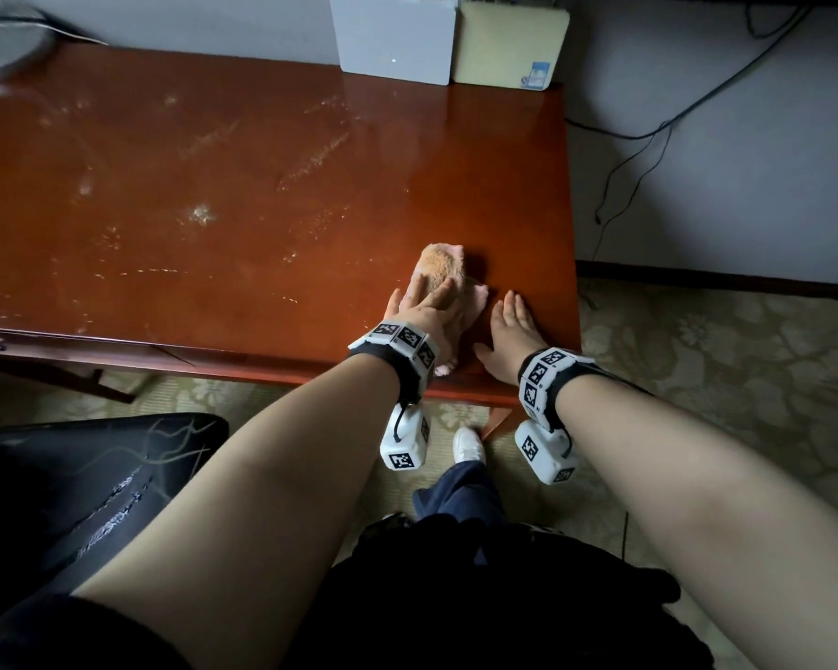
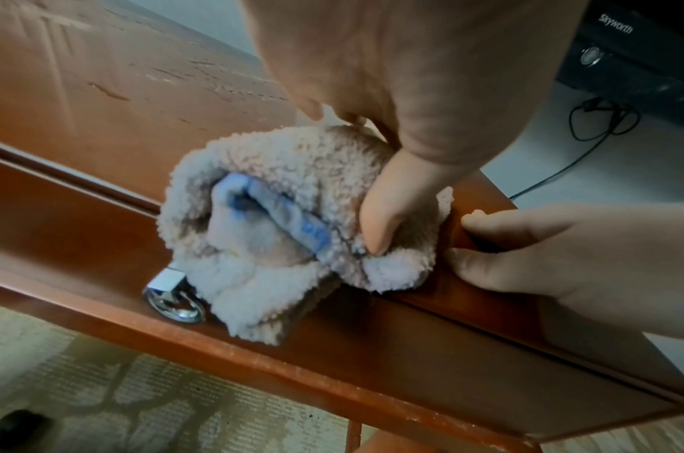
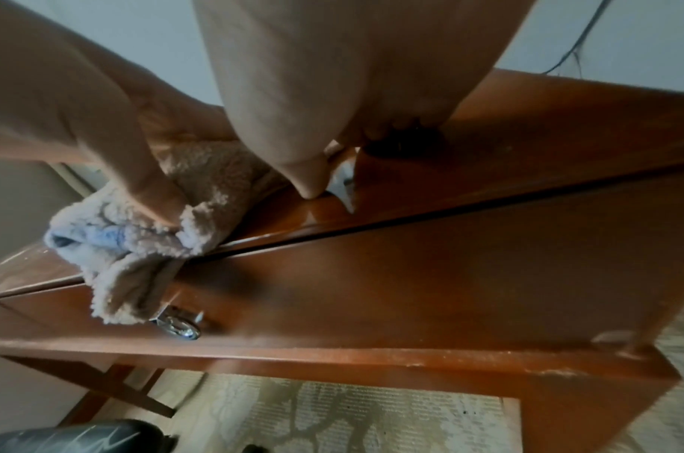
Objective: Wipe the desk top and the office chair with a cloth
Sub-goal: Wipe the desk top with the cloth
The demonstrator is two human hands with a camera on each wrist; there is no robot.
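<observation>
Nearest the person, the black office chair (image 1: 93, 486) stands at the lower left, well apart from both hands, and it looks untouched by the cloth so far. Just beyond, at the desk's front right edge, the left hand (image 1: 419, 309) lies on the fluffy cloth (image 1: 443, 268), fingers spread over the top and thumb pressing a fold of it against the edge, so that one end of the cloth droops over the front toward a metal drawer knob (image 2: 175, 302). The right hand (image 1: 509, 338) rests flat and relaxed on the bare desk top (image 1: 262, 210) just beside the cloth, holding nothing (it seems to be steadying the person). Farther off, the wood shows pale streaks and specks across its middle and left, and two boxes (image 1: 448, 38) stand against the wall at the back. The step in hand appears to be wiping the desk; the next move probably calls for long pressing strokes away from the edge toward those streaks, with the chair left for afterwards.
</observation>
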